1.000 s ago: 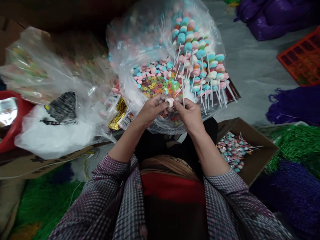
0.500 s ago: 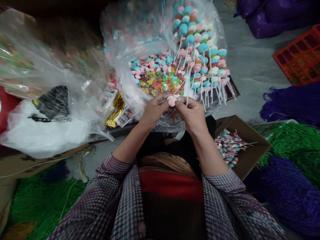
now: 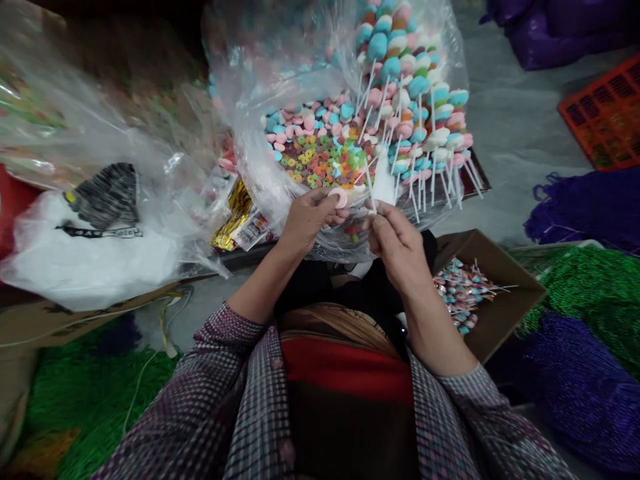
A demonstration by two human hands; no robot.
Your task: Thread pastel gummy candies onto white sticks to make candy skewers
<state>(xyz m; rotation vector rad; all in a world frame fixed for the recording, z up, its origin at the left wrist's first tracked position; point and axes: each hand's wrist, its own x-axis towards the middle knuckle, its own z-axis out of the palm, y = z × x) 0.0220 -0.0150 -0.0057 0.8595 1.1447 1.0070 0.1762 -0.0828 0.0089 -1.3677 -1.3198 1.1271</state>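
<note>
My left hand [image 3: 309,220] pinches a pink round candy [image 3: 340,197] between thumb and fingers. My right hand [image 3: 397,243] is closed around a thin white stick [image 3: 371,195] that points up toward the candy. Both hands hover at the near edge of a clear plastic bag [image 3: 280,173] holding loose pink, blue and multicoloured ring candies [image 3: 320,157]. A pile of finished candy skewers [image 3: 415,113] lies on the bag's right side, sticks pointing toward me.
A cardboard box [image 3: 505,287] with wrapped lollipops sits at my right. White and clear plastic bags [image 3: 100,253] lie left, gold packets [image 3: 235,220] beside them. Green and purple bead strings [image 3: 590,287] are heaped right, and an orange crate [image 3: 607,117] stands far right.
A white candy at my fingertips gave way to a pink one. My hands parted slightly: the left lifted the pink candy, the right drew back with the stick.
</note>
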